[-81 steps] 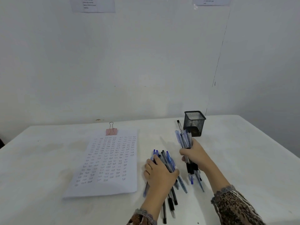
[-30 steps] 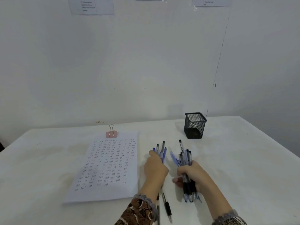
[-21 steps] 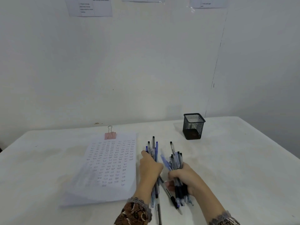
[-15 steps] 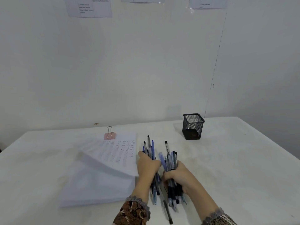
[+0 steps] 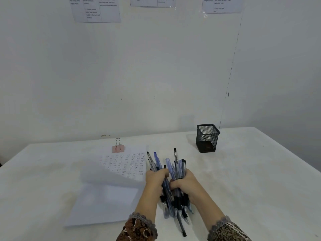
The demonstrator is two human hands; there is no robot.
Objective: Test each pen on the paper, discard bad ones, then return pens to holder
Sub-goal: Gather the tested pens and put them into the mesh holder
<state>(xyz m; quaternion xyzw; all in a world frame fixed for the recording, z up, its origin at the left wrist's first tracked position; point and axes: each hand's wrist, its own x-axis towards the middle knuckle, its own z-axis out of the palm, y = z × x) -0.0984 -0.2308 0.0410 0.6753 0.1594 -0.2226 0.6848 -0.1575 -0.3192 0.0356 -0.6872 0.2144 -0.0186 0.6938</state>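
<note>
Both hands are closed round the pens (image 5: 174, 171); the left hand (image 5: 155, 180) curls its fingers over the left side of the bunch, the right hand (image 5: 186, 184) wraps the right side, and the two press the lot together into one untidy sheaf just above the table (image 5: 260, 171), close to its near edge and about midway along it; the capped ends fan out toward the far edge, and one black pen (image 5: 180, 225) trails from the bottom, pointing at the near edge. It looks to me like the gathering-up before the return; to do it well I would square the ends against the table first, draw that stray pen back in, and pass the sheaf to one hand so the other can steady the holder (image 5: 207, 138), which seems light and may tip or slide when so many go in at once. The holder stands upright and looks empty, near the far edge and to the right, well apart from the hands. Just beside the left hand lies the paper (image 5: 125, 164), its written sheet apparently curling up off a blank one; a pink binder clip (image 5: 118, 148) grips its far end.
</note>
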